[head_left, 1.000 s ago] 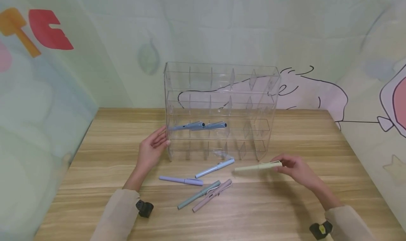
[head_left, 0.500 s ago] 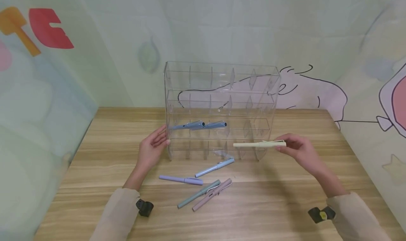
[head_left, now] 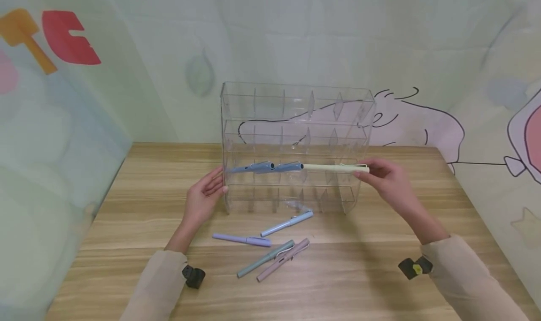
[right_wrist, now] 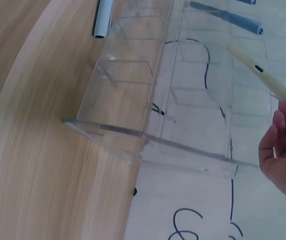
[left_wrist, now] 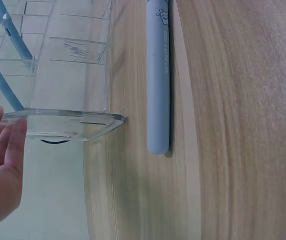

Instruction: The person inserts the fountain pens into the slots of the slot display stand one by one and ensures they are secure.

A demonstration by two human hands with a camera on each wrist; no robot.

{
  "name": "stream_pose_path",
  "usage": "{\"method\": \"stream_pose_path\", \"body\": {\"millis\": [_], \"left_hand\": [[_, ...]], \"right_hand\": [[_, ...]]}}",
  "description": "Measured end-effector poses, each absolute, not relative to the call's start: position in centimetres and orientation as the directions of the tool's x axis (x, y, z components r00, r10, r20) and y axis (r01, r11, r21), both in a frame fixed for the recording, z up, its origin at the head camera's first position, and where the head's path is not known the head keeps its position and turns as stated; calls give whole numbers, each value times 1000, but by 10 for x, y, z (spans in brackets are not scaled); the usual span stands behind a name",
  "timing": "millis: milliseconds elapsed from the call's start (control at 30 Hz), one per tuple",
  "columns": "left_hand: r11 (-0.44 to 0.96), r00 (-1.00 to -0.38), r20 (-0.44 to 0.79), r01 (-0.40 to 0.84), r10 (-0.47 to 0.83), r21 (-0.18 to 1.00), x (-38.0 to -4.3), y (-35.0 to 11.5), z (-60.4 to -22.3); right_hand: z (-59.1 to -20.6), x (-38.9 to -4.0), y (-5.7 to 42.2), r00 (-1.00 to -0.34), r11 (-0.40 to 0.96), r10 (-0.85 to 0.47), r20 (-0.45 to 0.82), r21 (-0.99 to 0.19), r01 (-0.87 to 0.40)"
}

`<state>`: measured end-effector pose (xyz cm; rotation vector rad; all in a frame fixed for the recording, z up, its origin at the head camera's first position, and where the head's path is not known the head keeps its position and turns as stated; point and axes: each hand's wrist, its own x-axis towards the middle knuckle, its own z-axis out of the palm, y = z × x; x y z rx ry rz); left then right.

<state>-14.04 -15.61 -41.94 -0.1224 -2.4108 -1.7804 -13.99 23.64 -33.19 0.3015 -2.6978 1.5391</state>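
A clear acrylic rack (head_left: pixel 253 194) with several tiers stands upright at the back of the table. Against its left side rest the nearly straight fingers of my left hand (head_left: pixel 202 201); the left wrist view shows this hand (left_wrist: pixel 3 165) at the side panel. My right hand (head_left: pixel 386 180) pinches a pale yellow pen (head_left: pixel 329 168) by its capped end, level, at the second tier from the bottom. The yellow pen's (right_wrist: pixel 262 77) tip points left, towards two blue pens (head_left: pixel 258 166) lying in that tier. Whether the yellow pen touches the rack, I cannot tell.
Several pens lie loose before the rack: a light blue pen (head_left: pixel 287 223), a lavender pen (head_left: pixel 241 240), a green pen (head_left: pixel 264 260) and a pink pen (head_left: pixel 283 261). Behind the rack hangs a printed cloth backdrop (head_left: pixel 169 77).
My right hand has lifted the yellow pen from near the table, up and then slightly left, to the tier holding the blue pens. The left hand stays at the rack's side.
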Motion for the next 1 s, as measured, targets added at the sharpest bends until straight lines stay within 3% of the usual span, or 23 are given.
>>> {"method": "stream_pose_path", "body": {"millis": [500, 1000], "left_hand": [[289, -988, 155, 145, -13, 946, -141, -156, -419], [288, -986, 168, 158, -12, 944, -141, -156, -420]], "right_hand": [[-349, -162, 191, -975, 564, -169, 142, -798, -213], [-358, -166, 175, -967, 546, -194, 164, -801, -245]]}}
